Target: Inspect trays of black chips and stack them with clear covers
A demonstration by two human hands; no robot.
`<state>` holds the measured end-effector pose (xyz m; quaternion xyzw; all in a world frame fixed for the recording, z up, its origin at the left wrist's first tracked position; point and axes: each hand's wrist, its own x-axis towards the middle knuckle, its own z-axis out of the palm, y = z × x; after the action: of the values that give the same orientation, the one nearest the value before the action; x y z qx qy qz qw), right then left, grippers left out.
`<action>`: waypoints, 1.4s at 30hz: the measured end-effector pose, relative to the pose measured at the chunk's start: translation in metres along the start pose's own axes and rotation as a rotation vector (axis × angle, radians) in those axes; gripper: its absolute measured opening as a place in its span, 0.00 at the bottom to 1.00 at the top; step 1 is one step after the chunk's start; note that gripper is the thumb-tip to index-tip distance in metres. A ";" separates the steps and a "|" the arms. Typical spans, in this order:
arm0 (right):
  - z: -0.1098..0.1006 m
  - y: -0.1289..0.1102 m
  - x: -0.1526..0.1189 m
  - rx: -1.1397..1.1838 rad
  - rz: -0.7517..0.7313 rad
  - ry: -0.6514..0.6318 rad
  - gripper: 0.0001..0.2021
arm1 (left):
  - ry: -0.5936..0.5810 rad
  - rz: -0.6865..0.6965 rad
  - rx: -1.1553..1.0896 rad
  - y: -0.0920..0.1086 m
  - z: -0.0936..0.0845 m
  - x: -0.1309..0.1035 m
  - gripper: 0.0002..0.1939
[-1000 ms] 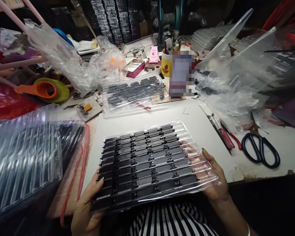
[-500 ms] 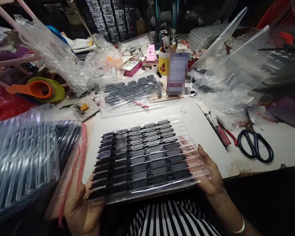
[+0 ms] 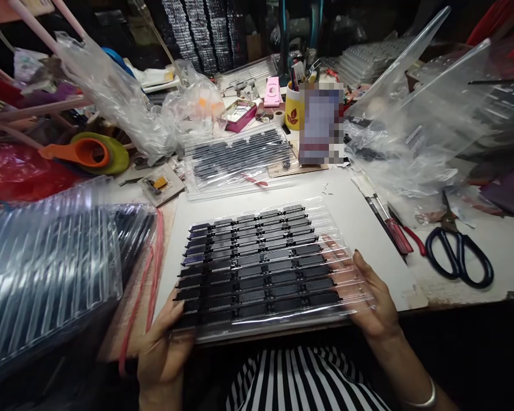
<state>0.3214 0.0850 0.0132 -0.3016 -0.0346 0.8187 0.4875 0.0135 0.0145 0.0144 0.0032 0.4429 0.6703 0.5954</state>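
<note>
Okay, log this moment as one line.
left hand: on tray's left edge | right hand: on its right edge | clear tray: holds black connector-like parts | scissors: on table

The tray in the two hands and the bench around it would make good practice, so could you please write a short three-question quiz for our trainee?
1. Multiple choice: what do the left hand and the right hand hold between them?
A) a pair of pliers
B) a clear tray of black parts
C) a roll of tape

2. True or false: the scissors lie to the right of the red-handled screwdriver, as the person sees them.

3. Fill in the missing word: the cup with the leaf print is white and ____.

Key: 1. B; 2. true; 3. yellow
</note>
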 end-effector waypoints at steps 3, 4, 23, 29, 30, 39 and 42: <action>0.000 0.000 0.000 -0.008 0.005 0.027 0.21 | -0.042 -0.005 0.025 -0.001 -0.003 0.001 0.28; -0.001 0.000 0.001 -0.015 0.003 0.044 0.21 | -0.052 -0.003 0.032 -0.002 -0.004 0.001 0.29; -0.004 -0.005 -0.009 -0.265 -0.081 0.337 0.23 | -0.215 -0.028 0.109 -0.004 0.002 0.000 0.22; -0.005 -0.004 -0.006 -0.221 -0.089 0.361 0.20 | -0.204 -0.039 0.081 -0.003 0.002 -0.001 0.22; -0.005 -0.003 -0.005 -0.219 -0.088 0.353 0.20 | -0.195 -0.040 0.082 -0.003 0.003 -0.001 0.22; -0.007 -0.003 -0.001 -0.136 -0.083 0.143 0.19 | -0.021 -0.055 0.037 0.001 0.004 0.001 0.23; -0.007 -0.001 0.000 -0.117 -0.118 0.084 0.19 | 0.064 -0.010 -0.029 0.001 0.002 0.002 0.24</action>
<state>0.3255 0.0841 0.0078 -0.3610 -0.0797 0.7717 0.5174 0.0127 0.0175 0.0149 -0.0294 0.4519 0.6734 0.5843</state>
